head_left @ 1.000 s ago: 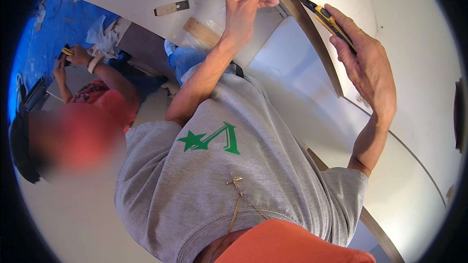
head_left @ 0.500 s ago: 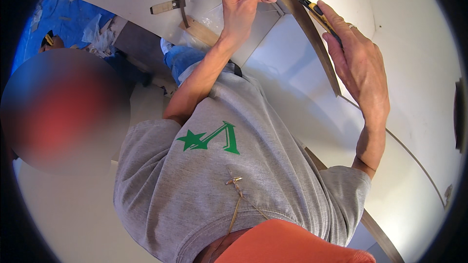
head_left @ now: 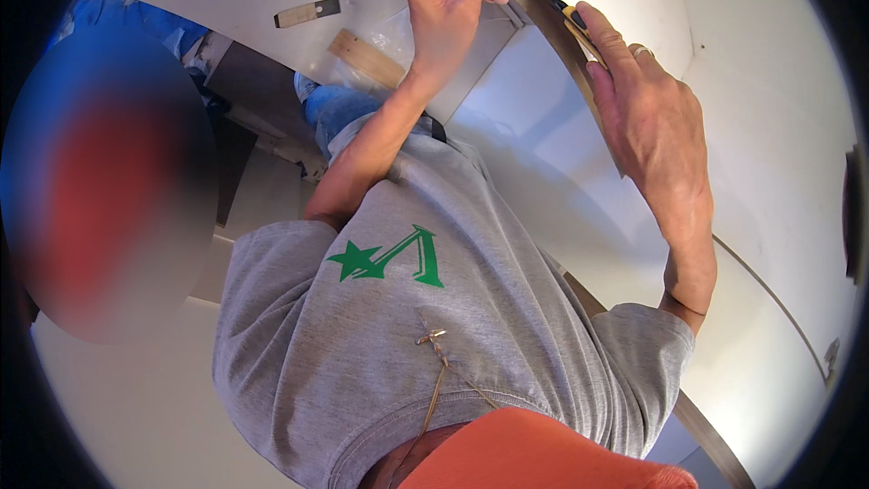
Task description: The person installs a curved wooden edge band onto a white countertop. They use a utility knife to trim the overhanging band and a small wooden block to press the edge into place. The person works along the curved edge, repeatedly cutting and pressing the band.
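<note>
My right hand point(head_left: 654, 113) is wrapped round a yellow-and-black utility knife point(head_left: 572, 22), index finger stretched along its handle. The knife's front end lies against a long brown edge strip point(head_left: 588, 91) on the rim of a white panel. At the upper middle, my left hand point(head_left: 446, 23) pinches the far part of this strip between thumb and fingers. Part of the blade is hard to make out against the strip.
A scraper-like tool with a pale handle point(head_left: 303, 14) lies on the white surface at upper left, near a wooden block point(head_left: 367, 56). Another person, blurred, is close on my left. A white panel point(head_left: 769, 172) rises at right.
My right hand and the knife have shifted slightly up and left along the strip. The dark curved strip beside the scraper-like tool has moved up, almost out of view. The other person shifted left.
</note>
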`<state>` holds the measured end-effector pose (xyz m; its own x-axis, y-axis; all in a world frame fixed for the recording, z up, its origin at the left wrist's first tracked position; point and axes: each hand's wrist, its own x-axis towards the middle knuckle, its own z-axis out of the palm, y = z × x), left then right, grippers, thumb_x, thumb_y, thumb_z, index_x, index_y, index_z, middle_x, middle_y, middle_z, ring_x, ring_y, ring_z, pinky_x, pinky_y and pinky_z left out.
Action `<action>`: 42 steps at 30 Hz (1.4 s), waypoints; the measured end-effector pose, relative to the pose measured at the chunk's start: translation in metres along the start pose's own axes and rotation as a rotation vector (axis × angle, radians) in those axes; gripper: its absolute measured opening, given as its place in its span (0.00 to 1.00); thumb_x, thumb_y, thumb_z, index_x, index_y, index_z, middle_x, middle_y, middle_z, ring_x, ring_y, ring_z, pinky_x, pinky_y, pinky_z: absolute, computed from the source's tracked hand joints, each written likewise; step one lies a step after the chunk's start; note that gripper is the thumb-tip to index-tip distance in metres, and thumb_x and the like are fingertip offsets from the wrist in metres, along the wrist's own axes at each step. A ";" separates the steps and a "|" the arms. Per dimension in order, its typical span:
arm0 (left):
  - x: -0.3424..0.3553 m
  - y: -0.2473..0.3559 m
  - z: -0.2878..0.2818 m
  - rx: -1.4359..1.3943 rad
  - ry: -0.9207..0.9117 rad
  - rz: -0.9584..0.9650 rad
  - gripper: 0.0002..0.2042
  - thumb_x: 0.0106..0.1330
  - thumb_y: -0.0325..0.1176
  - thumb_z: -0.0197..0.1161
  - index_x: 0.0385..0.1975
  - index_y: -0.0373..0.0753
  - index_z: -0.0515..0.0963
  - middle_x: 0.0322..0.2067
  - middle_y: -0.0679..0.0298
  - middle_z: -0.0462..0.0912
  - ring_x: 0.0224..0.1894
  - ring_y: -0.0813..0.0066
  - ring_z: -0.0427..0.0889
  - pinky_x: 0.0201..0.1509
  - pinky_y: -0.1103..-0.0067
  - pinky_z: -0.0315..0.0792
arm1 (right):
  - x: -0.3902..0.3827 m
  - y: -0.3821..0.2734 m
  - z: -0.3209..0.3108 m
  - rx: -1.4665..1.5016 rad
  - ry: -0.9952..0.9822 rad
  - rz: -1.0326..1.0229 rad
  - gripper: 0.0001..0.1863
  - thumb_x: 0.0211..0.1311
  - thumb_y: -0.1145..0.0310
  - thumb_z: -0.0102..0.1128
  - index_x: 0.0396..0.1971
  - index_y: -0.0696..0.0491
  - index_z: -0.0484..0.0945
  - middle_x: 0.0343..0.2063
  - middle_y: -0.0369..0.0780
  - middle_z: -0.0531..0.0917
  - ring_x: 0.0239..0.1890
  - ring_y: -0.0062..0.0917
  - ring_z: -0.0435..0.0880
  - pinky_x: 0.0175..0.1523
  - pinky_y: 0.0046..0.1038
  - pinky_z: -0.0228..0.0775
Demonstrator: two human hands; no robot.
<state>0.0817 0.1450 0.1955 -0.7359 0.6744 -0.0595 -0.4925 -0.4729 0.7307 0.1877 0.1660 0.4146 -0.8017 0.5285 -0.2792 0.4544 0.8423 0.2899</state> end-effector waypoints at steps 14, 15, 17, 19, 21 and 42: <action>-0.004 -0.009 -0.005 0.317 0.044 0.409 0.09 0.71 0.31 0.66 0.34 0.34 0.75 0.22 0.65 0.83 0.28 0.79 0.86 0.28 0.86 0.70 | 0.010 -0.007 0.001 -0.054 0.013 -0.036 0.25 0.65 0.76 0.59 0.62 0.50 0.72 0.21 0.46 0.79 0.19 0.38 0.83 0.22 0.37 0.74; -0.004 -0.009 -0.005 0.327 0.045 0.438 0.09 0.71 0.31 0.66 0.34 0.35 0.74 0.22 0.65 0.83 0.28 0.79 0.86 0.28 0.86 0.69 | 0.012 -0.006 0.001 -0.042 0.009 -0.045 0.24 0.65 0.76 0.59 0.62 0.50 0.72 0.20 0.46 0.79 0.19 0.39 0.83 0.22 0.38 0.74; -0.005 -0.010 -0.005 0.339 0.053 0.438 0.09 0.71 0.31 0.67 0.34 0.35 0.74 0.22 0.65 0.84 0.28 0.80 0.86 0.27 0.86 0.68 | 0.015 -0.004 0.001 -0.015 0.011 -0.066 0.24 0.64 0.77 0.58 0.61 0.51 0.72 0.20 0.47 0.79 0.19 0.40 0.82 0.21 0.39 0.73; -0.005 -0.009 -0.005 0.338 0.065 0.383 0.09 0.71 0.31 0.67 0.33 0.35 0.74 0.22 0.65 0.84 0.27 0.82 0.85 0.26 0.87 0.67 | 0.015 -0.002 0.001 0.011 0.025 -0.092 0.24 0.63 0.77 0.58 0.60 0.51 0.71 0.20 0.48 0.79 0.19 0.41 0.82 0.21 0.39 0.72; -0.005 -0.007 -0.005 0.314 0.047 0.311 0.09 0.72 0.31 0.66 0.33 0.35 0.74 0.21 0.65 0.84 0.26 0.84 0.83 0.25 0.87 0.65 | 0.010 -0.002 0.000 0.021 0.014 -0.069 0.25 0.63 0.77 0.58 0.61 0.50 0.71 0.20 0.47 0.79 0.19 0.41 0.82 0.21 0.38 0.72; -0.015 -0.005 0.001 0.174 0.075 0.261 0.08 0.72 0.29 0.63 0.33 0.35 0.72 0.22 0.66 0.81 0.27 0.80 0.84 0.32 0.85 0.73 | -0.027 0.017 -0.005 0.006 -0.067 0.035 0.29 0.66 0.71 0.62 0.67 0.41 0.70 0.25 0.44 0.81 0.20 0.37 0.83 0.24 0.37 0.76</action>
<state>0.0957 0.1377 0.1938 -0.8623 0.4963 0.1005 -0.2000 -0.5161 0.8328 0.2151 0.1662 0.4315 -0.7578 0.5631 -0.3295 0.4841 0.8239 0.2946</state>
